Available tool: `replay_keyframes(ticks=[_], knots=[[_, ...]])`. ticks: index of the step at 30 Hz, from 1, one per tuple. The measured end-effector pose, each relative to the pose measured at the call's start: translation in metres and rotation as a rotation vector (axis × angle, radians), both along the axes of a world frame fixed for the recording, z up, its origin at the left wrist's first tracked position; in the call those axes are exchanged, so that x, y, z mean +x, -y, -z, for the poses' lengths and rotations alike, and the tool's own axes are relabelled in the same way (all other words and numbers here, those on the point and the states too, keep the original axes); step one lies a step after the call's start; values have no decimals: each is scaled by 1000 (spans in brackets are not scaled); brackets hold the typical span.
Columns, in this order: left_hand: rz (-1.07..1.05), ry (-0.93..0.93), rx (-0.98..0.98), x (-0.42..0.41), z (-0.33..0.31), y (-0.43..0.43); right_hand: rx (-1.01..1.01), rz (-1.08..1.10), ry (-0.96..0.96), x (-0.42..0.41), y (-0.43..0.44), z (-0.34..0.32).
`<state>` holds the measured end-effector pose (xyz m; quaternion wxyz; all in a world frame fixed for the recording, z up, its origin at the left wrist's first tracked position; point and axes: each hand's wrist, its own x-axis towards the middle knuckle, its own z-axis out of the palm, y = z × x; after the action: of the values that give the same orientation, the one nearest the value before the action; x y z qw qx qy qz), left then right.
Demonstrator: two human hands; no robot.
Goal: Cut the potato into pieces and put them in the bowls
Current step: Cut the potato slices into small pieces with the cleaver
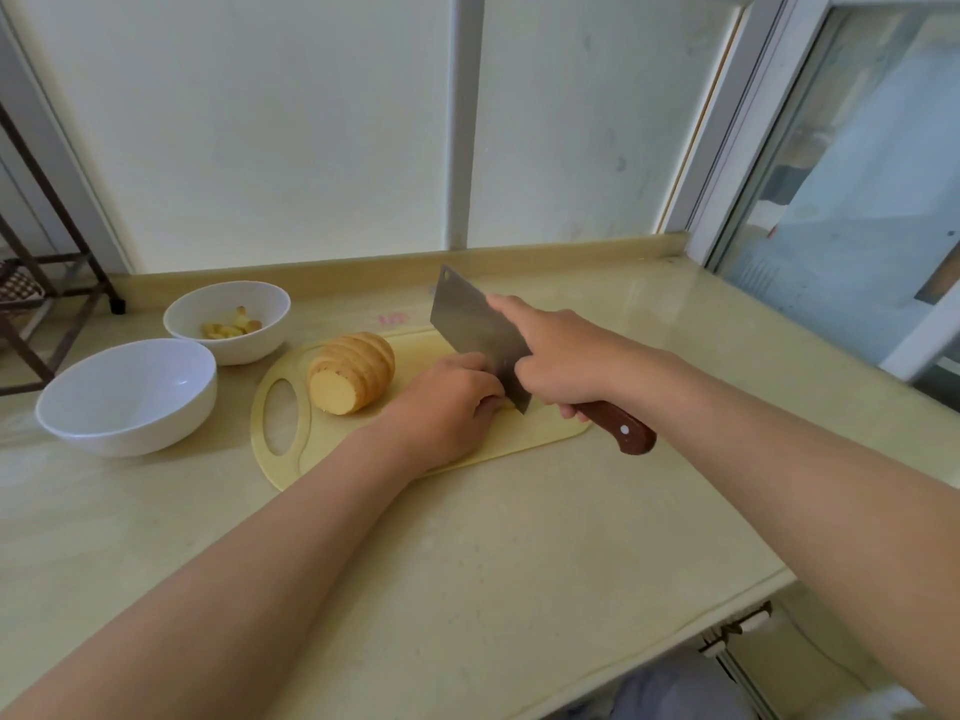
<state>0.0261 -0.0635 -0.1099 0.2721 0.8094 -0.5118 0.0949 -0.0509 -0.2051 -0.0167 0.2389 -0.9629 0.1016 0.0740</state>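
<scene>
A sliced potato [352, 373] lies as a leaning stack of rounds on the yellow cutting board [291, 459]. My right hand [558, 356] grips a cleaver [475, 327] by its brown handle, index finger stretched along the blade's spine. The blade's edge is down on the board beside my left hand [447, 402]. That hand's curled fingers hold a small potato piece [506, 405] against the blade; most of the piece is hidden. The far white bowl [228, 350] holds several small potato pieces [231, 327]. The near white bowl [130, 439] has nothing in it.
The board lies on a beige stone counter [467, 553] that ends at a front edge lower right. A wall and window frame stand behind. A dark metal rack [47, 283] stands at the left end, beyond the bowls.
</scene>
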Motion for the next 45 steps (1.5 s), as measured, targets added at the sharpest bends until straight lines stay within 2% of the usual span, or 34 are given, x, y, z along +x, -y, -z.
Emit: replay_keyframes(ticks=[6, 24, 32, 45], knots=[[-32, 39, 5, -3, -1, -6, 34, 15, 2, 1, 10, -7], [-40, 55, 16, -5, -3, -5, -67, -28, -19, -28, 1, -8], [-44, 60, 24, -1, -1, -4, -104, -47, -88, -45, 2, -13], [-43, 83, 6, -1, 0, -4, -7, -14, 6, 3, -13, -4]])
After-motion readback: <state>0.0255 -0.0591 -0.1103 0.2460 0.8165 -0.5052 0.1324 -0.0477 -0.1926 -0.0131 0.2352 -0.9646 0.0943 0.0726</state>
